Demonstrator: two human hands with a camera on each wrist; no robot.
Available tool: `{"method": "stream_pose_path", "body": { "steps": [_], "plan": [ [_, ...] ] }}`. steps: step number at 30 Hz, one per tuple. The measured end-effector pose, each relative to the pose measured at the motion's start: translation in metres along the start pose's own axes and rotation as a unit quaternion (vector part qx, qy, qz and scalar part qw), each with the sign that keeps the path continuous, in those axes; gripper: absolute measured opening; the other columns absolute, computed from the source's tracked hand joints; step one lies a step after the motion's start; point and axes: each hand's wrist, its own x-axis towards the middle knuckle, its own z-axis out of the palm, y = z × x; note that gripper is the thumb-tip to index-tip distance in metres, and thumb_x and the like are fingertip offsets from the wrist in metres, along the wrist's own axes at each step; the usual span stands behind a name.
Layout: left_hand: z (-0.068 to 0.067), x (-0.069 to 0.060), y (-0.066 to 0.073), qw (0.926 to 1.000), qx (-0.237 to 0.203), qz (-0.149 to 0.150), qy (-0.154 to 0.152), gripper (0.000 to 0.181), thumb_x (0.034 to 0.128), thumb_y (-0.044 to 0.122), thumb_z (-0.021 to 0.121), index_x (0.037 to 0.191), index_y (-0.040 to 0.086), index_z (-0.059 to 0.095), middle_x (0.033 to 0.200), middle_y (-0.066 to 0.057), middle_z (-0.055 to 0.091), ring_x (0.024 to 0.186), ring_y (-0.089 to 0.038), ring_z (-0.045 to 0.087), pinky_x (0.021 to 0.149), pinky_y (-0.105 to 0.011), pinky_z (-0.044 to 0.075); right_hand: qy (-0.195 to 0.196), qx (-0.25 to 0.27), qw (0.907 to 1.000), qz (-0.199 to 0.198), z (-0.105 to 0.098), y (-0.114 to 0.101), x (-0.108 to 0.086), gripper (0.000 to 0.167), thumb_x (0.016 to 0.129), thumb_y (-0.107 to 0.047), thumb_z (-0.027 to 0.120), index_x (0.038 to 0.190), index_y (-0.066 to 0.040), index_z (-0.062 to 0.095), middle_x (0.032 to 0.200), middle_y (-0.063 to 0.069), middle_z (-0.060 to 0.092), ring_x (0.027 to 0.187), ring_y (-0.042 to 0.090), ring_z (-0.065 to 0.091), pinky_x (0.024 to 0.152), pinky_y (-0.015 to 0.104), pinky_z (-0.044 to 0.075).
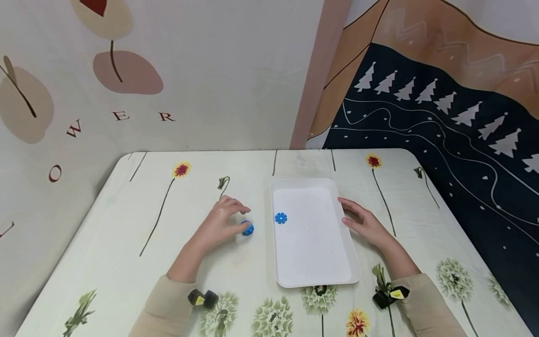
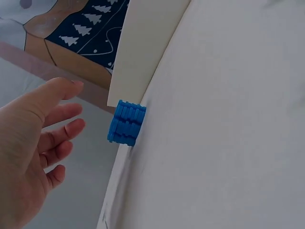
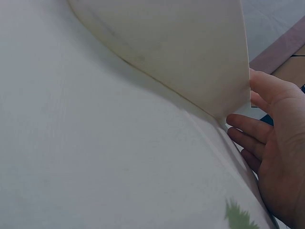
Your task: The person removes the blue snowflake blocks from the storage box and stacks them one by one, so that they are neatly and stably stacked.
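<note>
A short stack of blue notched discs [image 1: 248, 229] stands on the table left of the white tray [image 1: 316, 262]. My left hand [image 1: 217, 223] is beside it, thumb and fingers spread apart; in the left wrist view a gap shows between the fingers and the blue stack [image 2: 127, 123]. One flat blue flower-shaped disc [image 1: 280, 218] lies inside the tray by its left wall. At the tray's right side, the fingertips of my right hand [image 1: 365, 225] touch the outer wall, its fingers loosely extended. The right wrist view shows this hand [image 3: 276, 138] against the tray's side [image 3: 190, 43].
A white cloth printed with flowers covers the table [image 1: 236, 267]. A pale wall [image 1: 210, 93] rises behind it, and a dark curtain [image 1: 404, 117] with white trees hangs at the right. Black wrist devices [image 1: 203, 298] sit at both sleeve cuffs.
</note>
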Motion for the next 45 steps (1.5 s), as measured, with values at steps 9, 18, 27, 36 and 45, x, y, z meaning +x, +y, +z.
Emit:
{"method": "stream_pose_path", "body": {
  "steps": [9, 18, 27, 36, 45],
  "plan": [
    [-0.001, 0.015, 0.016, 0.9997, -0.003, -0.019, -0.017, 0.035, 0.0806, 0.024, 0.079, 0.109, 0.005, 0.071, 0.097, -0.007, 0.063, 0.096, -0.017, 0.045, 0.082, -0.040, 0.041, 0.000, 0.003, 1.0000, 0.002, -0.001, -0.002, 0.001, 0.054, 0.096, -0.007, 0.057, 0.146, -0.003, 0.037, 0.138, 0.024, 0.044, 0.130, 0.041, 0.036, 0.099, 0.012, 0.028],
    [0.001, 0.034, 0.025, 0.9976, -0.001, -0.027, -0.064, 0.040, 0.0788, 0.028, 0.080, 0.113, 0.008, 0.070, 0.103, -0.008, 0.062, 0.100, -0.019, 0.044, 0.088, -0.044, 0.036, -0.001, 0.007, 1.0000, 0.005, 0.000, -0.004, 0.001, 0.054, 0.096, -0.008, 0.058, 0.146, -0.003, 0.037, 0.139, 0.025, 0.043, 0.130, 0.041, 0.036, 0.099, 0.012, 0.028],
    [0.008, 0.058, 0.029, 0.9915, 0.007, 0.014, -0.129, 0.042, 0.0782, 0.025, 0.080, 0.114, 0.007, 0.069, 0.108, -0.006, 0.061, 0.102, -0.019, 0.045, 0.092, -0.046, 0.030, 0.001, 0.005, 0.9999, 0.011, 0.000, -0.003, 0.000, 0.054, 0.096, -0.008, 0.058, 0.146, -0.002, 0.036, 0.139, 0.025, 0.043, 0.131, 0.041, 0.035, 0.099, 0.011, 0.027],
    [0.014, 0.084, 0.030, 0.9776, 0.039, 0.054, -0.200, 0.038, 0.0774, 0.023, 0.081, 0.111, 0.010, 0.071, 0.109, 0.002, 0.060, 0.103, -0.018, 0.044, 0.090, -0.043, 0.029, 0.005, 0.000, 1.0000, 0.005, 0.000, -0.003, 0.000, 0.055, 0.095, -0.008, 0.059, 0.145, -0.001, 0.037, 0.138, 0.025, 0.043, 0.130, 0.042, 0.035, 0.099, 0.012, 0.028],
    [0.021, 0.110, 0.032, 0.9546, 0.081, 0.070, -0.278, 0.036, 0.0772, 0.022, 0.082, 0.111, 0.015, 0.072, 0.108, 0.005, 0.061, 0.108, -0.016, 0.045, 0.091, -0.042, 0.028, 0.003, 0.003, 1.0000, 0.007, 0.000, -0.001, 0.000, 0.055, 0.095, -0.008, 0.058, 0.145, -0.002, 0.037, 0.139, 0.025, 0.043, 0.131, 0.042, 0.035, 0.099, 0.011, 0.027]
  ]
}}
